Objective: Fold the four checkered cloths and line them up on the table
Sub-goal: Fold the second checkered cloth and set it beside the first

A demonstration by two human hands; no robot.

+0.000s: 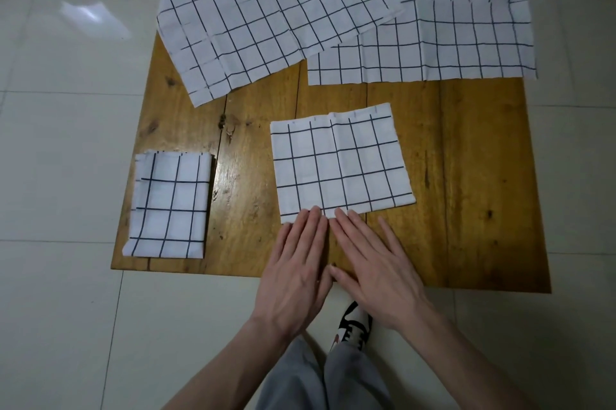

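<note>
Nearest the camera, the left hand and the right hand are lying flat side by side, fingers straight and gripping nothing, with only the fingertips touching the near edge of the half-folded cloth. The palms are resting over the bare near edge of the wooden table. Held like this, the hands are probably pinning and smoothing that edge so the layers stay square before the next fold.

This cloth is sitting near the middle of the table, turned slightly off the table's lines. It is white with a dark grid, roughly square, and a faint crease is running down its centre, so 1 more fold looks due to bring it down to the size of its neighbour.

To the left, at the near left corner, the finished folded cloth is lying as a narrower rectangle with its layered edges showing along the far side. It is well apart from the central one, presumably starting the row.

Farther back, 2 unfolded cloths are waiting: the left open cloth is lying tilted and overlapping the right open cloth, which is hanging past the table's right edge. Both are showing old fold creases.

By this reading, 1 of 4 is done and the second is underway.
</note>
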